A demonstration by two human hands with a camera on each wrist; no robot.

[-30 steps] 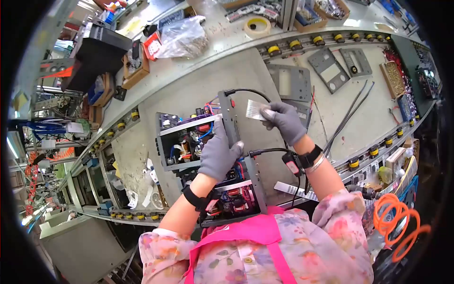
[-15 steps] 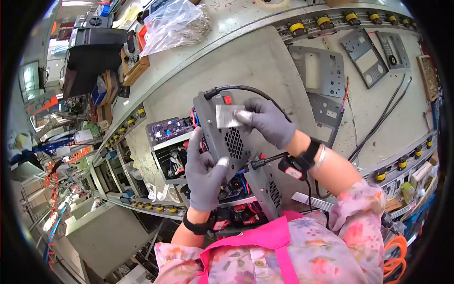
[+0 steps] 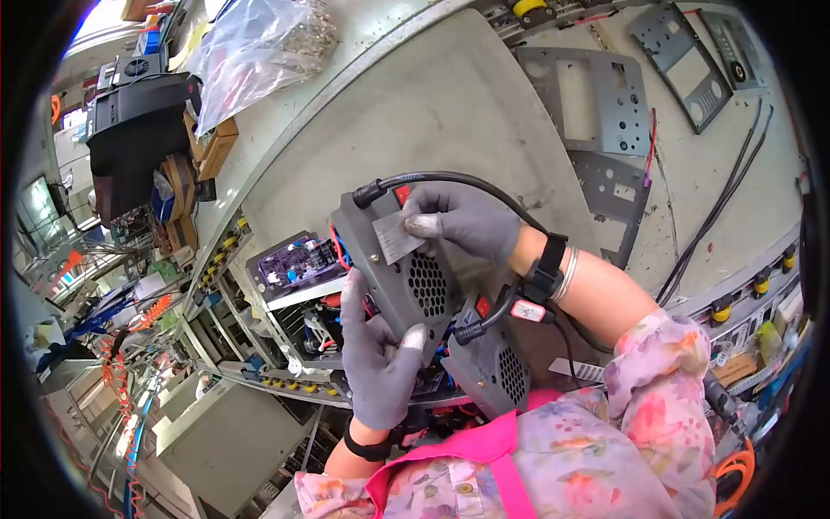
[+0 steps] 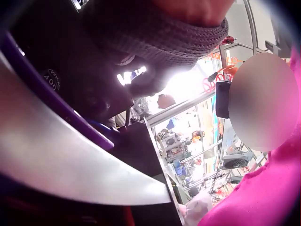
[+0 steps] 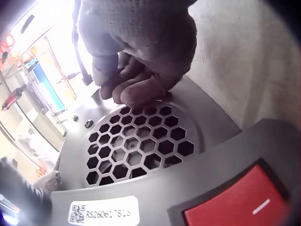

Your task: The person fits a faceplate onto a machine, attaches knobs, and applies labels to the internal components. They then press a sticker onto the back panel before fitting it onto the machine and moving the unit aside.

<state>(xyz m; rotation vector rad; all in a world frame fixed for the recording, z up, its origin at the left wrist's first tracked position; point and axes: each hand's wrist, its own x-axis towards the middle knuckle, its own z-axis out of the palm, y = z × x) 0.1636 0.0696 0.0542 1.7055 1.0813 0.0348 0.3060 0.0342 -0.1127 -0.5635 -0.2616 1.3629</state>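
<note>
My right hand [image 3: 462, 221] pinches a silver label [image 3: 396, 239] by its upper right side, flat over the grey vented panel [image 3: 367, 281] of an electrical unit, above the honeycomb grille. From the right wrist view, the gloved fingers [image 5: 141, 92] are right at the panel, beyond the honeycomb grille [image 5: 141, 146]; the label is hidden there. My left hand [image 3: 380, 372] holds the panel's lower left edge, thumb on the outer face and index finger along the inner side. A purple circuit board [image 3: 298, 264] shows in the open unit behind it.
A second unit [image 3: 493, 372] stands closer to my body, with a black power cable [image 3: 471, 333] plugged in. Grey cut-out panels [image 3: 584, 99] and loose black cables [image 3: 722, 203] lie to the right. A plastic bag [image 3: 259, 56] sits on the back shelf.
My right hand has brought the label leftward onto the panel and tilted it. The left hand has shifted from the unit's top to the panel's edge. The unit's panel has turned to face me.
</note>
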